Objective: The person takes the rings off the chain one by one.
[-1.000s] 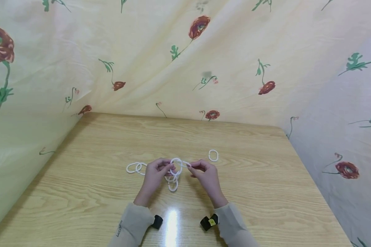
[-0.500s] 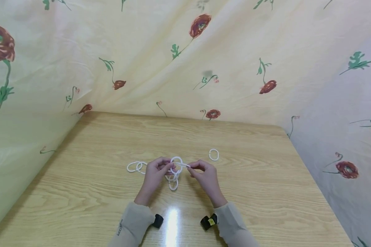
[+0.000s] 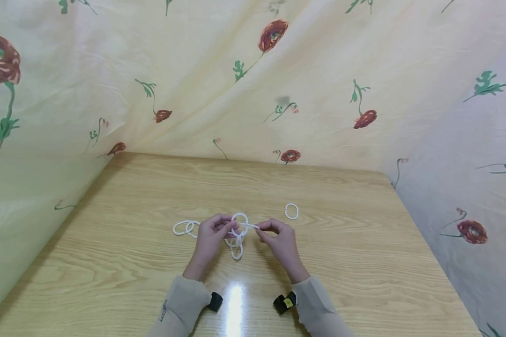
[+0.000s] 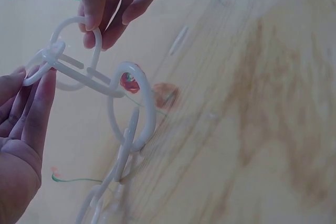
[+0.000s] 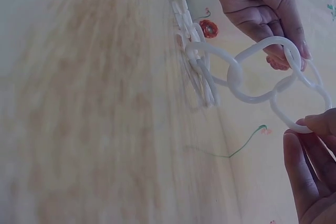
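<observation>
We reach both arms forward and inward, our left hand and right hand facing each other, each pinching with thumb against fingers, wrists well apart

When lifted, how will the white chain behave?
The chain will probably hang floppy, since its links pass loosely through one another. It looks light, its links being thin. The link in the right hand seems stiff, rounded though pinched.

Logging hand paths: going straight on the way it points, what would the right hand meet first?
Beyond the white link in its grip, the right hand would probably meet the neighbouring ring by the left hand, though depth is unclear.
</observation>
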Demonstrator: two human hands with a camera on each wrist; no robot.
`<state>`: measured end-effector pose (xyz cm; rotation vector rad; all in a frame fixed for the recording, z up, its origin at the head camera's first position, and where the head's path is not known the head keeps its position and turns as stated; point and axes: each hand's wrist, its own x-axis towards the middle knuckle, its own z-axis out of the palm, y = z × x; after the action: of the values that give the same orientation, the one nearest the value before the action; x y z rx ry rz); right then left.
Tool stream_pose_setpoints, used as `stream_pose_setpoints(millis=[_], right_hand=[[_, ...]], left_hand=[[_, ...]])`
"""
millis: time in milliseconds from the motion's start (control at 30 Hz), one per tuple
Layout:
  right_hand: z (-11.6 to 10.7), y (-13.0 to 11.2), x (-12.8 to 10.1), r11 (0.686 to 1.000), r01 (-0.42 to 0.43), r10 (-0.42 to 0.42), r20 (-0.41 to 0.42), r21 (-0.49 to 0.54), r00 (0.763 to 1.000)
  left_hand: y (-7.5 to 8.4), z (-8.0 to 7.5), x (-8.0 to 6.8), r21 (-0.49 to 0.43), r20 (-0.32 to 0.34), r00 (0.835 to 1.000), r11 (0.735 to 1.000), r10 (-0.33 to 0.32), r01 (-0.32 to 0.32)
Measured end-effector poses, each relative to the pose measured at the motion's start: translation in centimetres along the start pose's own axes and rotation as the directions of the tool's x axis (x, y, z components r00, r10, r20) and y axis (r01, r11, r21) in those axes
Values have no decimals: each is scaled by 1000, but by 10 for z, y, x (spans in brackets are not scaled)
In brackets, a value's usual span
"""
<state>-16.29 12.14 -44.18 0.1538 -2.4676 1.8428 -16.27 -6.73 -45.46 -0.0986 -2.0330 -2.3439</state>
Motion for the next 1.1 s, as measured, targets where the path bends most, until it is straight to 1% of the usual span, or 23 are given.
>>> stream_pose_setpoints(millis=[133, 333, 600, 833, 1100], right_hand=[[0, 0, 1, 1000, -22, 22, 0, 4, 1000], [0, -1, 1, 999, -51, 51, -15, 13, 999], [-1, -1, 2, 997, -78, 79, -21, 27, 997], [-4, 3, 4, 992, -100, 103, -40, 74, 994], [-9, 9, 9, 990, -112, 117, -61, 85, 991]], left_hand=[[1, 0, 0, 4, 5, 1000, 1000, 3, -3], [3, 0, -1, 33, -7, 1000, 999, 1, -1], [4, 0, -1, 28, -11, 1000, 1000, -9, 10], [2, 1, -1, 34, -13, 1000, 999, 14, -13], [0, -1, -1, 23, -4, 1000, 999, 24, -24]])
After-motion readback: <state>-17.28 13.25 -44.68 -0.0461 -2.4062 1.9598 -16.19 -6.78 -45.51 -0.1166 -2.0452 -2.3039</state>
